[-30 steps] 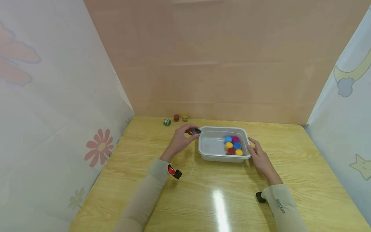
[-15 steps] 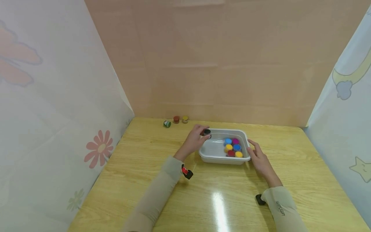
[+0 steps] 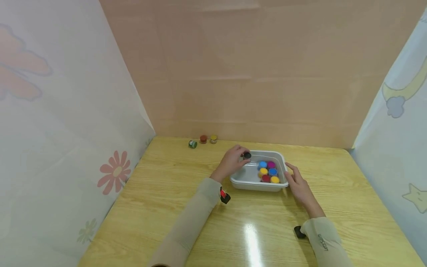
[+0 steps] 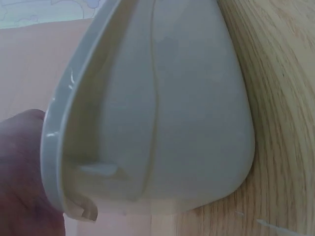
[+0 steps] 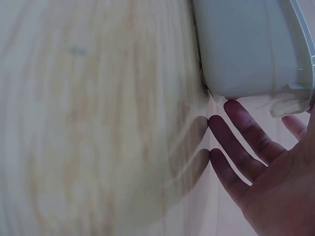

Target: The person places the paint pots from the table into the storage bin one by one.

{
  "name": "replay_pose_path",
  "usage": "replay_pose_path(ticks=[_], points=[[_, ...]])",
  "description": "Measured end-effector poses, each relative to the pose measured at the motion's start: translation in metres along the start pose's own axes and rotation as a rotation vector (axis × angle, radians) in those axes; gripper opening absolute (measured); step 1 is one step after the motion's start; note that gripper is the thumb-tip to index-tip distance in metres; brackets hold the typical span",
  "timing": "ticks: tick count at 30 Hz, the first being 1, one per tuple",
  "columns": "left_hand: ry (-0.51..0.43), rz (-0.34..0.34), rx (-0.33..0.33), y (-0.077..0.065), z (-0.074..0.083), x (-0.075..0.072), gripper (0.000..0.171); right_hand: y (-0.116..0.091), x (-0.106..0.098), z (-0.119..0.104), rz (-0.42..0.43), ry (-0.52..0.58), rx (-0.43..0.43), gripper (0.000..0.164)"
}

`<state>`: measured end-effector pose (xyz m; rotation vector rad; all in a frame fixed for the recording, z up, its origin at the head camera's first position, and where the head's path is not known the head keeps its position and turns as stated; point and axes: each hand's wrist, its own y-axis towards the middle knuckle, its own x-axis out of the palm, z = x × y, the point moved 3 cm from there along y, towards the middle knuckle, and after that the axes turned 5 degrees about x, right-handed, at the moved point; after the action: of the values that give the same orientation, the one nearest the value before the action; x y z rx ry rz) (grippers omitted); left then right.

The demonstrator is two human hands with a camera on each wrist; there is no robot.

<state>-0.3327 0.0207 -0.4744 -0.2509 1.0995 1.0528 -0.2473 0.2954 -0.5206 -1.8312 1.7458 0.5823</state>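
In the head view my left hand point(image 3: 231, 162) pinches a small black-lidded paint jar point(image 3: 247, 156) between thumb and fingers, above the left part of a white plastic tray point(image 3: 256, 186). Several small jars sit grouped in the tray's right half, among them a dark red-lidded jar point(image 3: 265, 178) and a light blue-lidded jar point(image 3: 262, 164). My right hand point(image 3: 301, 190) rests against the tray's right end. In the right wrist view its fingers point(image 5: 241, 155) are spread and fairly straight, one touching the tray's corner. The tray wall hides the held jar from the left wrist view.
At the back edge of the wooden table point(image 3: 160, 178) stand a red-lidded jar point(image 3: 203, 139) and a yellow-lidded jar point(image 3: 213, 139). A green jar point(image 3: 192, 144) lies on its side beside them. A brown sheet point(image 3: 233, 74) rises behind the table; patterned sheets flank both sides.
My left hand has carried the black-lidded jar rightward, from beside the tray's left rim to over its inside. The right hand has stayed at the tray's right end.
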Motion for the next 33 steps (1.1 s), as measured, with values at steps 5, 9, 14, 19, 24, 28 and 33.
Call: replay_pose_path(ticks=[5,9,14,19,24,28,33], points=[[0.021,-0.062,0.006,0.007,0.006,0.004,0.034,0.001,0.0,0.0,0.001,-0.002,-0.007,0.064],[0.038,-0.103,-0.001,0.014,0.009,0.008,0.035,0.002,0.0,0.0,0.007,0.001,-0.008,0.064],[0.066,-0.146,-0.012,0.02,0.01,0.015,0.036,0.002,0.001,0.0,0.001,0.009,-0.003,0.064],[0.087,-0.164,-0.032,0.024,0.01,0.019,0.036,0.002,0.001,0.001,-0.002,0.005,0.002,0.064],[0.13,-0.182,-0.032,0.027,0.014,0.021,0.036,0.002,0.0,0.0,-0.001,0.011,0.005,0.064],[0.173,-0.199,-0.028,0.029,0.015,0.024,0.033,0.002,0.0,-0.001,-0.002,0.012,0.001,0.065],[0.206,-0.203,-0.024,0.03,0.015,0.032,0.032,0.0,0.0,-0.001,0.002,0.006,-0.003,0.064]])
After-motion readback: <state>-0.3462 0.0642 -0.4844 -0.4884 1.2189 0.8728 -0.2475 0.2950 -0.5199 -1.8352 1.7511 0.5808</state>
